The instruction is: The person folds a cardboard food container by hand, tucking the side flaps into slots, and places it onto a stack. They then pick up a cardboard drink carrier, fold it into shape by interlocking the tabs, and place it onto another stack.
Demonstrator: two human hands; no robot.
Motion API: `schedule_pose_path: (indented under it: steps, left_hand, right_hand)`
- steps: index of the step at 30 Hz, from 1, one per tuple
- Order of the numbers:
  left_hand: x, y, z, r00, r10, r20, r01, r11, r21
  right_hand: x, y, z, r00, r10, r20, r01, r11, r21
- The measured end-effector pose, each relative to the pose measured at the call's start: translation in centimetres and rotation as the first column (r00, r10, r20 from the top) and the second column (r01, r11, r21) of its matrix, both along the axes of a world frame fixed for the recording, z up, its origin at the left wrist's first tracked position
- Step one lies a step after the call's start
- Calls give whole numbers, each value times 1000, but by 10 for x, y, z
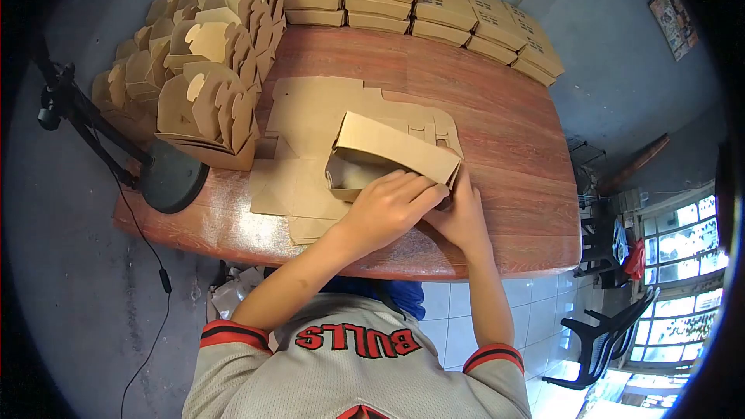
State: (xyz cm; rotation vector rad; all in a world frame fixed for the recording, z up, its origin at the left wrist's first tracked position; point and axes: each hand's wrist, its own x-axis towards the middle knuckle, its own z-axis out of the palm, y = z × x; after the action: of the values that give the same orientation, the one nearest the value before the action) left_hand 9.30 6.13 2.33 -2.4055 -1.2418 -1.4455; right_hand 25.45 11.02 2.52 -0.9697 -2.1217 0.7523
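Hands (392,209) and (459,213) together, you are pinching the near corner of a light, easily creased brown cardboard box (388,157) half-folded atop flat blanks (299,186) on the reddish wooden worktop (497,132); grip along the stiffer fold lines.

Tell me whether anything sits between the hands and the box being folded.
Nothing does: the left hand and right hand both already rest on the half-folded box, which lies on the flat blanks.

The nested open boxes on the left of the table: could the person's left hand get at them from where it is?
Probably yes. The left hand is busy on the half-folded box, but only flat cardboard sheets lie between it and the nested boxes; nothing upright blocks the way.
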Motion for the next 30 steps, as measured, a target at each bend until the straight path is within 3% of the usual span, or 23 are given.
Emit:
schedule_pose_path:
  steps: [3,6,9,11,13,16,18,23,26,29,30]
  left_hand:
    - [0,-2,-2,1000,-12,-4,12,998,-56]
    - [-3,-1,-1,999,-27,28,24,995,99]
    - [-23,-20,8,994,74,83,-96,948,305]
    - [-48,-36,16,896,371,243,-427,872,242]
    - [-69,-32,21,745,516,423,-480,855,-198]
    - [-104,-17,6,872,398,284,-200,821,-535]
    - [-101,-11,15,885,371,280,-122,766,-631]
    - [-98,-2,-1,907,331,261,-198,881,-430]
    - [-95,-4,10,856,379,352,-134,820,-557]
    - [-100,-6,2,928,305,215,-180,870,-459]
    - [-103,-7,1,931,273,242,-120,857,-501]
  right_hand:
    - [-1,0,-1,999,-34,13,34,999,-6]
    - [0,2,-5,998,-53,23,54,997,-50]
    - [-4,-1,6,993,-97,60,103,988,-111]
    - [-3,0,9,992,-107,74,115,985,-127]
    - [-1,3,3,995,-82,62,89,989,-116]
    - [-3,1,9,996,-58,66,69,981,-178]
    - [-4,3,8,995,-62,77,74,982,-172]
    - [-3,3,12,995,-49,81,63,981,-181]
    - [-2,5,13,993,-44,106,63,979,-191]
    - [-3,7,13,995,-35,93,54,977,-208]
    - [-2,9,10,997,-29,76,45,975,-219]
